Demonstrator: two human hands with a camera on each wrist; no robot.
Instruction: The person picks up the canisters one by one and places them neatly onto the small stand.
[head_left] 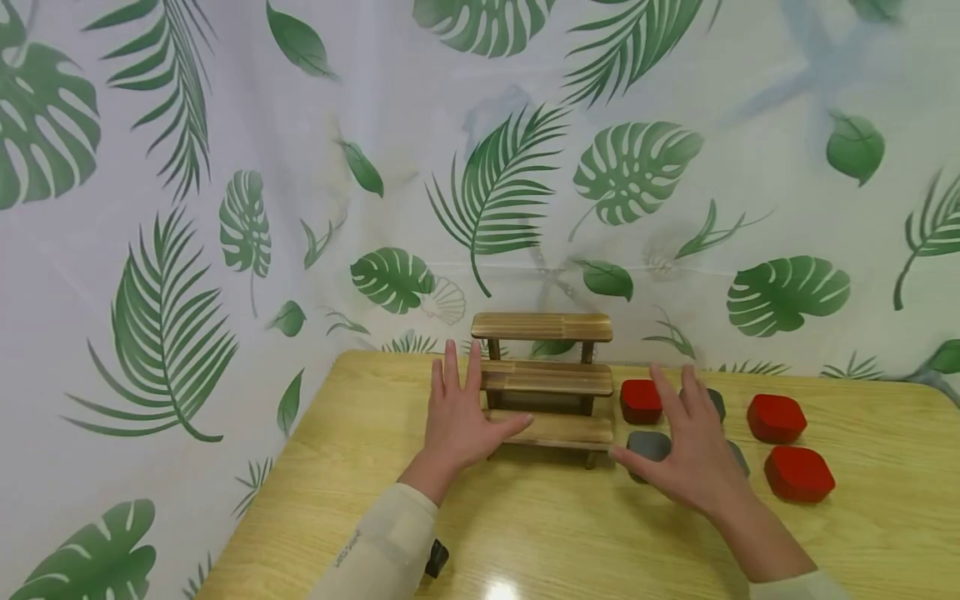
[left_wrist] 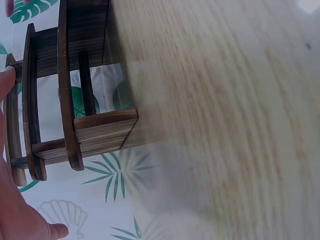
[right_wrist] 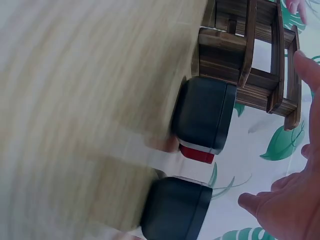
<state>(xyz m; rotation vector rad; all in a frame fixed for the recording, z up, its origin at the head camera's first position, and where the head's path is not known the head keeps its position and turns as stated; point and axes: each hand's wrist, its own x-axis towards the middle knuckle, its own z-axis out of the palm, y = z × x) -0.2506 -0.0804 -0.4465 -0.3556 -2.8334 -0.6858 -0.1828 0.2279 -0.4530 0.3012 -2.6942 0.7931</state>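
Observation:
A brown wooden three-tier shelf (head_left: pixel 546 379) stands upright on the table against the curtain. My left hand (head_left: pixel 461 429), fingers spread, is over its left side; the thumb overlaps the lowest tier in the head view, and contact cannot be told. It grips nothing. To the right of the shelf, my right hand (head_left: pixel 697 454) hovers with thumb and fingers apart above red and dark grey rounded boxes, holding none. A red box (head_left: pixel 641 400) and a grey box (head_left: pixel 647 447) lie nearest the shelf. Other grey boxes are partly hidden behind the right hand.
Two more red boxes, one behind (head_left: pixel 777 417) and one in front (head_left: pixel 799 475), lie farther right. A small black object (head_left: pixel 437 558) shows beside the left sleeve. The light wood table (head_left: pixel 570 533) meets a leaf-printed curtain (head_left: pixel 660 275) at the back and left.

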